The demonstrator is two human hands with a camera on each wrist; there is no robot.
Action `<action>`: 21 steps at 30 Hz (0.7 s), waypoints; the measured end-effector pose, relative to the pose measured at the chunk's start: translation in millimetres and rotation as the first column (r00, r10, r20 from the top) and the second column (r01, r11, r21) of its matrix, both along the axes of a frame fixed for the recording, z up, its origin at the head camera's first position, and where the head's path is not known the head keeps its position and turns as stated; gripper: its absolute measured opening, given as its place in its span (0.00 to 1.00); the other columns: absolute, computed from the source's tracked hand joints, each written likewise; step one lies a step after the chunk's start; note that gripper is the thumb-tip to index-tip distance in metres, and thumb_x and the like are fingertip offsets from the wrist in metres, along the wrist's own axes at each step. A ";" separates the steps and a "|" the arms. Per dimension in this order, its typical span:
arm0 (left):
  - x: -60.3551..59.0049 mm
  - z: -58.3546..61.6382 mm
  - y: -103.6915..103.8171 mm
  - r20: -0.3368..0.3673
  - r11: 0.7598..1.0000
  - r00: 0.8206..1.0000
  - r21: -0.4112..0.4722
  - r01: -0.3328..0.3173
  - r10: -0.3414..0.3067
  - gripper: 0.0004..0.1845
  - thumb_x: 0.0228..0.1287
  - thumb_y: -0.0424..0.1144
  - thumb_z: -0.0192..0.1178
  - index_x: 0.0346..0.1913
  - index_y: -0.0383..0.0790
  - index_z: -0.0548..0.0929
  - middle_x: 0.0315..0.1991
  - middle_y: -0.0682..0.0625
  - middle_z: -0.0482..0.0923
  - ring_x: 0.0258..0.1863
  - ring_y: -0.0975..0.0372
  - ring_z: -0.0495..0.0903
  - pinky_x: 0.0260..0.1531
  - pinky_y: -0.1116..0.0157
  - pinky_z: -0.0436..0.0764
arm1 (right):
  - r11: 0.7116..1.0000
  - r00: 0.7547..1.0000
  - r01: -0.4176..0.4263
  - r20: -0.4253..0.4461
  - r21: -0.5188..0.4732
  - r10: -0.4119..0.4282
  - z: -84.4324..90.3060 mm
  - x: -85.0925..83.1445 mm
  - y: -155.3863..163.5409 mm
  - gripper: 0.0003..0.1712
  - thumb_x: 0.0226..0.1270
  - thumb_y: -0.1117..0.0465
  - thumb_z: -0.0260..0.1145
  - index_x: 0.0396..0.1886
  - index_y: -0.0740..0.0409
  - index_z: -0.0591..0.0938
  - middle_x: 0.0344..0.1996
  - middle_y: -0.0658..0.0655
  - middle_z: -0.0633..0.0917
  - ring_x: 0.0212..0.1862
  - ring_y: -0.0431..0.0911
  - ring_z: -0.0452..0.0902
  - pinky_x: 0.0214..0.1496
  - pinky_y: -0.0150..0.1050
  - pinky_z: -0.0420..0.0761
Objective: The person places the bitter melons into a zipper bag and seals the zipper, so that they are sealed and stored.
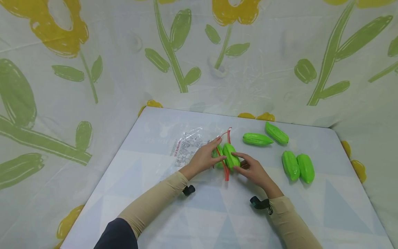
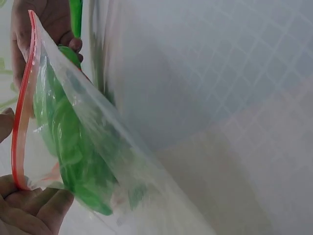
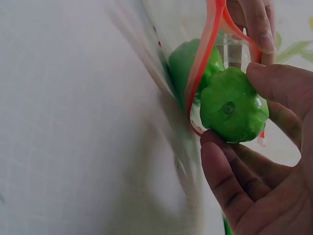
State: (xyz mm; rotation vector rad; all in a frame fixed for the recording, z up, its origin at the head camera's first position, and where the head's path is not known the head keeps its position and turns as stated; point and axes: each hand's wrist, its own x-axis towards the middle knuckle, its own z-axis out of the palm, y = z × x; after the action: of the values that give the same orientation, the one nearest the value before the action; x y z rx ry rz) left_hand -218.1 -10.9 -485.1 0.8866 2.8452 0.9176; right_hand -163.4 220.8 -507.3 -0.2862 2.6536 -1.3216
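While fingers (image 3: 220, 171) grip, the gourd (image 1: 230, 155) points lengthwise forward.

On the table (image 1: 199, 224), a gourd (image 3: 181, 61) lies inside the bag (image 1: 186, 148) in my left hand (image 1: 202, 156); my right hand (image 1: 254, 172) has another gourd (image 3: 230, 105) at its mouth, four gourds (image 1: 306, 168) farther right.

A ridged green gourd (image 1: 229, 153) was at a clear red-rimmed bag's (image 2: 122, 161) open mouth, between the table's (image 1: 214, 214) side edges.
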 end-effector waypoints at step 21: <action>-5.3 1.8 -5.8 0.018 0.997 0.997 -0.003 0.073 -0.073 0.51 0.49 0.61 0.64 0.73 0.52 0.49 0.72 0.59 0.49 0.68 0.60 0.57 0.63 0.63 0.64 | 1.000 1.000 -0.011 0.023 -0.023 0.012 2.3 -3.7 -3.2 0.29 0.62 0.43 0.62 0.63 0.28 0.68 0.46 0.53 0.80 0.39 0.46 0.78 0.37 0.39 0.77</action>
State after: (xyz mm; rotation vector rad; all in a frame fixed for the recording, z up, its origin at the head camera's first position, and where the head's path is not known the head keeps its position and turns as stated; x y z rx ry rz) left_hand -223.4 -16.7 -483.4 0.9699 2.7777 0.9065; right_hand -167.1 217.6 -505.1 -0.2867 2.6155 -1.3445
